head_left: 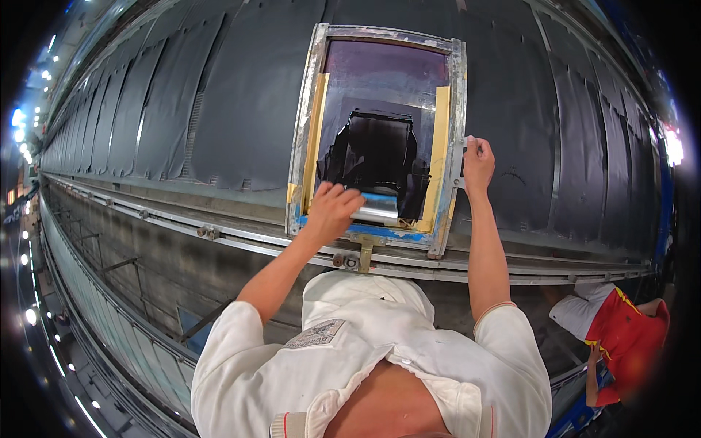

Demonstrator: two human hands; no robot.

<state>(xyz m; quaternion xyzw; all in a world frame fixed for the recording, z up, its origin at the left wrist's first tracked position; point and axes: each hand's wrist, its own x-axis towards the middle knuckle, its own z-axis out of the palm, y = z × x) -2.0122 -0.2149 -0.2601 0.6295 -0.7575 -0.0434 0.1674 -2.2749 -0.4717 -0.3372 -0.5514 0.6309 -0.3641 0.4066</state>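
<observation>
A screen printing frame (458, 80) with metal sides lies on the dark-covered table in front of me. Black ink (376, 150) is spread over the lower half of its mesh. My left hand (334, 210) is closed around the left end of a squeegee (380, 207), a metal blade with a blue strip. The squeegee lies across the near end of the screen, just below the ink. At the frame's right side, my right hand (479, 164) has its fingers curled against the outer edge.
Dark fabric panels (248, 95) line the long table (270, 198) on both sides of the frame. A metal rail (171, 221) runs along its near edge, with a bracket (366, 252) below the frame. A person in red (629, 337) is at the lower right.
</observation>
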